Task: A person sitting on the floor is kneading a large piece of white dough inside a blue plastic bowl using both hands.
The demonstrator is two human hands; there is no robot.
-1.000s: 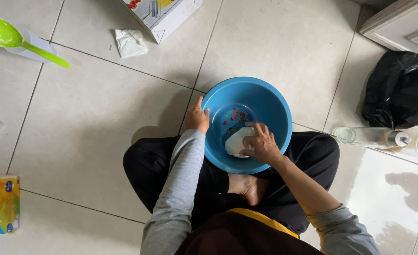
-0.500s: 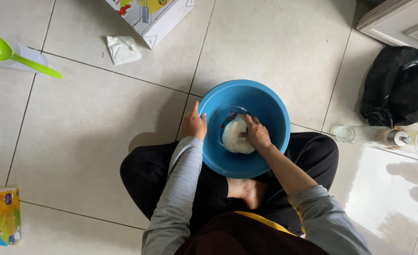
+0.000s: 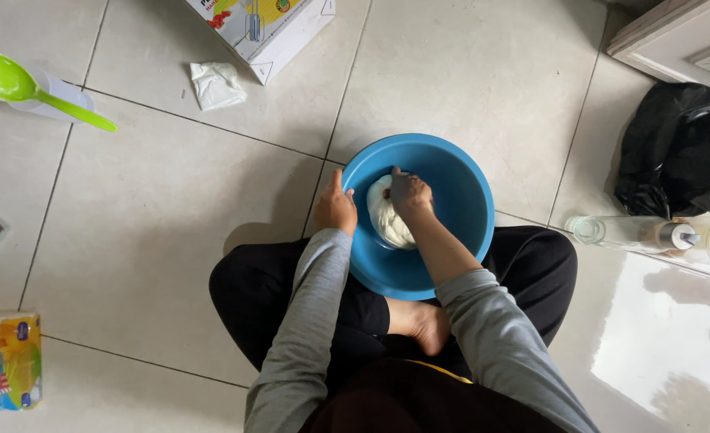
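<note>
**Blue bowl, white dough, floor-level kneading**

Blue plastic bowl [image 3: 451,172] sitting right on the pale floor tiles [image 3: 154,200], wedged up against the crossed legs of the person sitting there in black trousers and grey sleeves. Inside it there's a lump of white dough [image 3: 383,216], lying towards the left side of the bowl's bottom.

The right hand [image 3: 409,195] is down in the bowl, on top of the dough, fingers curled together and pressed into it. Looks more like a fist pushing than a grip. The left hand [image 3: 335,207] is on the bowl's left rim, fingers closed over the edge, thumb side up.

Around them: a green ladle [image 3: 18,84] resting on a clear container top left, a crumpled white wrapper [image 3: 217,84] on the tiles, a cardboard box [image 3: 262,28] just beyond it at the top edge. A clear glass bottle [image 3: 631,232] lies on its side to the right, near a black plastic bag [image 3: 679,160]. A yellow packet [image 3: 18,361] sits bottom left, well apart from everything.
</note>
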